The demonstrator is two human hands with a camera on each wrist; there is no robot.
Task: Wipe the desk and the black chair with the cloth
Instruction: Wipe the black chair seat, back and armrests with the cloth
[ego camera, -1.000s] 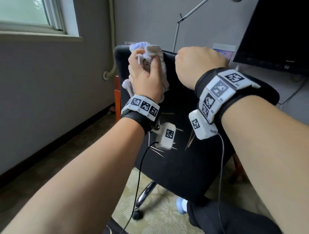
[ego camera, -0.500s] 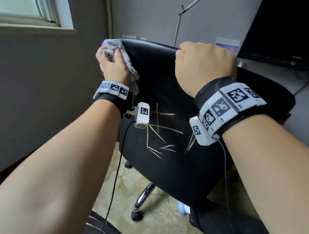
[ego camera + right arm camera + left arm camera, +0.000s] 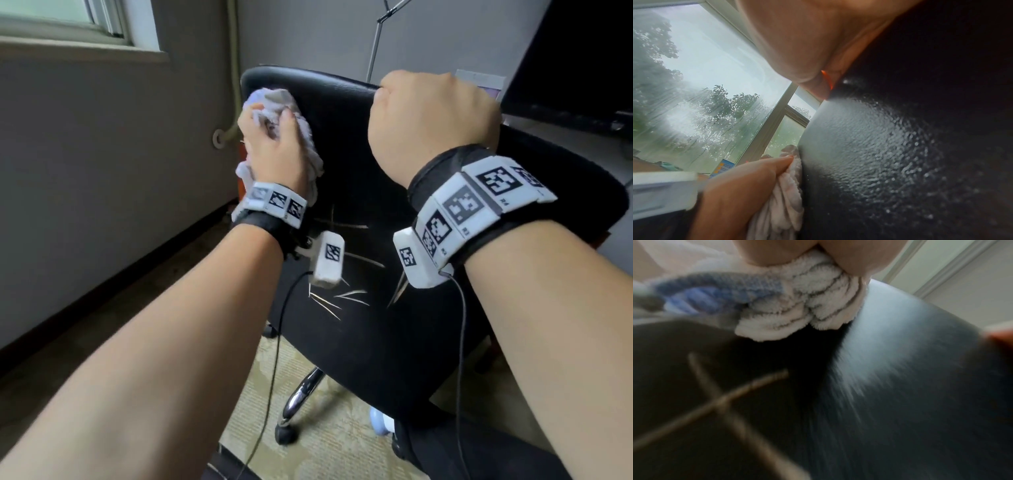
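Crumpled white-and-blue terry cloth (image 3: 274, 102) pressed against upper left backrest of black leather swivel chair (image 3: 346, 144), upright, pale scratches mid-back.

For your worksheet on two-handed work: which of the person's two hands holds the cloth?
The left hand: it grips the bunched cloth against the chair. The right hand grips only the chair's top edge.

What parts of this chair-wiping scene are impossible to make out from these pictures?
- Right hand fingertips: head view, curled behind the black chair top edge.
- Cloth contact patch on the chair back: head view, covered by the left hand.
- Pale scratches on the chair: left wrist view, motion-blurred.
- Monitor: head view, cut off by the right edge.
- Desk surface: mostly hidden by the right hand and chair.
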